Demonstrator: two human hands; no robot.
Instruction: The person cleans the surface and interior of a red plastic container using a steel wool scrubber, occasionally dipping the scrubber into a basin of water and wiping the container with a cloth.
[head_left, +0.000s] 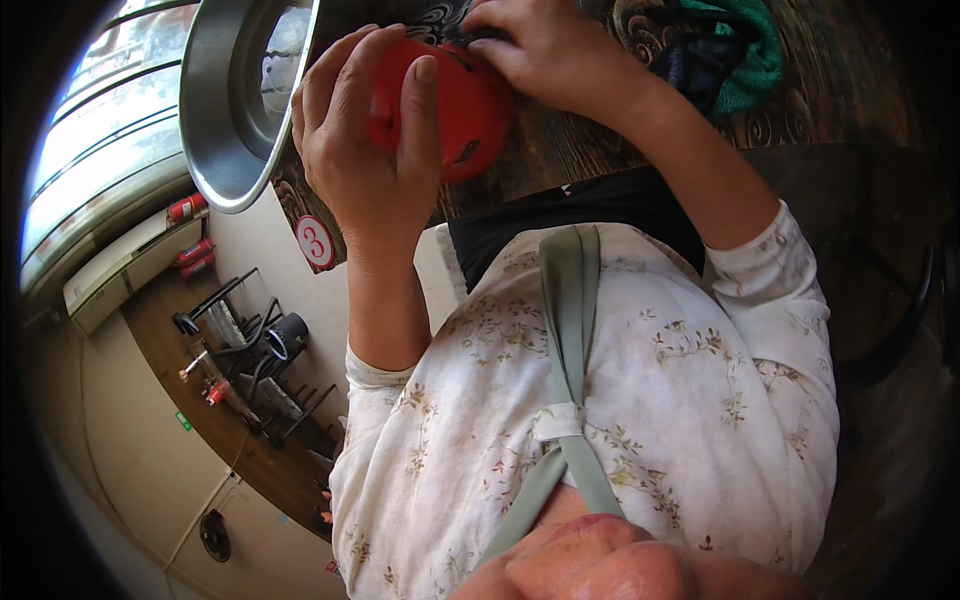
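Observation:
Against the left side of a round, glossy red object, my left hand has its fingers wrapped and its thumb laid across the front. Dark slots or marks show on the red surface, but its exact kind is unclear. At its upper right edge, the bent fingers of my right hand touch it near a small dark patch; I cannot tell if something is pinched there. The red object is over a dark wooden table with carved-looking swirls.
A metal basin stands tilted in view left of my left hand. Beyond my right hand lie a green towel and a black cloth. A round number sign marks the table corner. Chairs and red cylinders are farther left.

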